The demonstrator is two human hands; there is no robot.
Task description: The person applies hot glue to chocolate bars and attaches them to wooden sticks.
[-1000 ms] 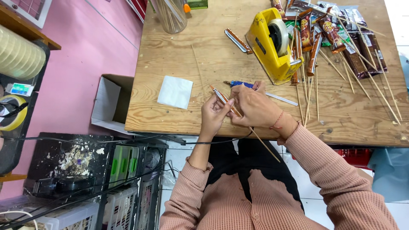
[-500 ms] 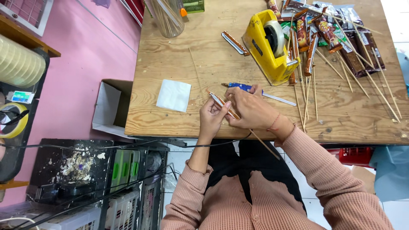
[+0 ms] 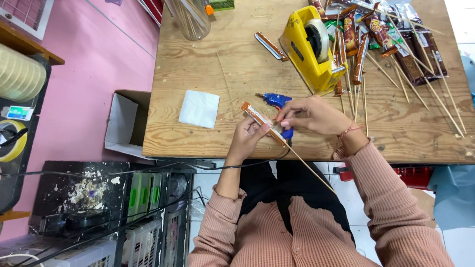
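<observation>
Left hand (image 3: 249,134) pinches a slim orange-and-white snack packet (image 3: 258,118) mounted on a bamboo skewer (image 3: 309,169), thumb and fingers closed on the packet's lower end. The skewer's free end runs down past the table edge toward the lap. Right hand (image 3: 310,114) has fingertips together on the same joint where packet meets stick, likely pressing the bond flat. The whole piece sits just above the near table edge, tilted, packet end up-left.

Blue glue gun (image 3: 273,100) lies just beyond the hands, within reach and partly hidden by them. Yellow tape dispenser (image 3: 310,48) is farther back. To its right lies a row of finished packets on skewers (image 3: 396,54), fanned out and well apart from the work spot. White napkin (image 3: 199,109) is left of the hands. One loose packet (image 3: 270,46) lies near the dispenser.

Surface: worn wooden table (image 3: 208,64). Pink floor (image 3: 94,64) on the left, open cardboard box (image 3: 123,123) against the table side, black cable (image 3: 99,174) running under the edge.
</observation>
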